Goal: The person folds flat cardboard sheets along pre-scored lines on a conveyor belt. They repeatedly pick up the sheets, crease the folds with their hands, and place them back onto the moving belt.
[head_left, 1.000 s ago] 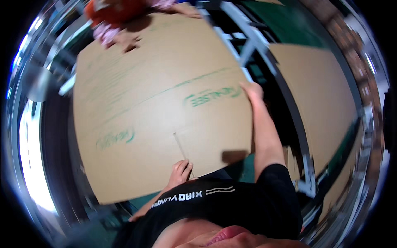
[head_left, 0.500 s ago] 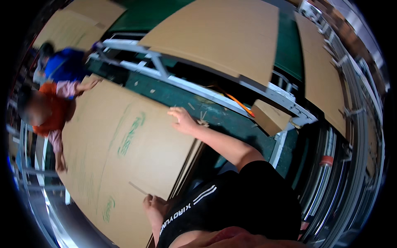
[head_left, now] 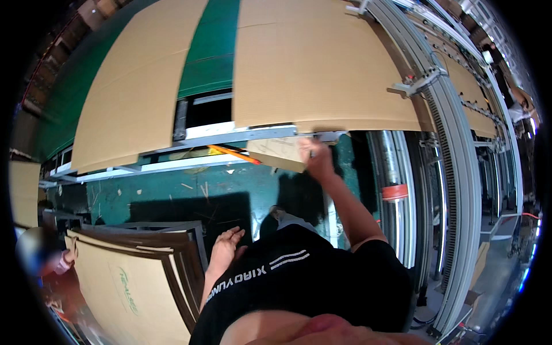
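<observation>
1. Nearest, at the bottom edge, is the person's own black shirt with white stripes and lettering; both bare forearms rise out of it.
2. The left hand hangs low, just right of a stack of cardboard sheets. Its fingers are loosely spread and hold nothing; it sits beside the stack's dark edge, and I cannot tell if it touches.
3. That stack lies at the near left, its top sheet tan with green printing, the layered edges showing as dark bands along its right side.
4. At the far-left rim, beside the stack, part of another person in a red sleeve shows, too blurred to read further.
5. Beyond the left hand spreads a green floor strewn with small scraps, crossed by a dark shadow.
6. The right hand reaches up and away, fingers curled at the near edge of a large cardboard sheet; whether it grips or only touches cannot be told.
7. Just left of that hand, a small cardboard piece and an orange strip sit below the sheet's edge.
8. The large sheet lies on a green conveyor belt, with a second cardboard sheet to its left.
9. A grey metal rail runs along the right.
</observation>
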Demonstrator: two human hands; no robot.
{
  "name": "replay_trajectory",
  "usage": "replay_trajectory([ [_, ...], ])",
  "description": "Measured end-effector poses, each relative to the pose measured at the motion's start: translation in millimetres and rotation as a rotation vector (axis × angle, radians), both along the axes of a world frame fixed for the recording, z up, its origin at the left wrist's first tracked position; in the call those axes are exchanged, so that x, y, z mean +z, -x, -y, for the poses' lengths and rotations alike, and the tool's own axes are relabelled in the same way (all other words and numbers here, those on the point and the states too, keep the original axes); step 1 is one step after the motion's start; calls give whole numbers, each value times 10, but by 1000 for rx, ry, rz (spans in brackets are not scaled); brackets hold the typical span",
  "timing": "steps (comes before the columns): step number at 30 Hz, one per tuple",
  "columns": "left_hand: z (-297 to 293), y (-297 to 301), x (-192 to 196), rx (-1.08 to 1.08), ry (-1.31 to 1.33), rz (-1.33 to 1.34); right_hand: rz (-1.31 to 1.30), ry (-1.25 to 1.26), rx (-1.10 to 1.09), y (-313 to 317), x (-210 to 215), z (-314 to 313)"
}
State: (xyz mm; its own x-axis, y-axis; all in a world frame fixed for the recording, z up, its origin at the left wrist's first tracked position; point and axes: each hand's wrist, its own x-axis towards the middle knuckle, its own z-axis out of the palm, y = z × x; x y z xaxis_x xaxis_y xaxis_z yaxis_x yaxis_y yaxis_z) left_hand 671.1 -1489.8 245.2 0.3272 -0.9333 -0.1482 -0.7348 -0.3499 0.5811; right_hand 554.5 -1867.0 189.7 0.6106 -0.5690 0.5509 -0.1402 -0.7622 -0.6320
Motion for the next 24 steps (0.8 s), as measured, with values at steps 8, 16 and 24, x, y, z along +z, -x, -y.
replay_trajectory([
  [8, 809, -149, -121, -119, -206, 41, 105, -96, -810, 1634, 215, 1769],
  [16, 922, -113, -183, -92, -295, 2, -225, 33, -1240, 2395, -166, 2911],
  [24, 730, 71, -252, -11, -354, -50, -529, -181, -1368, 2342, 4, 3405],
])
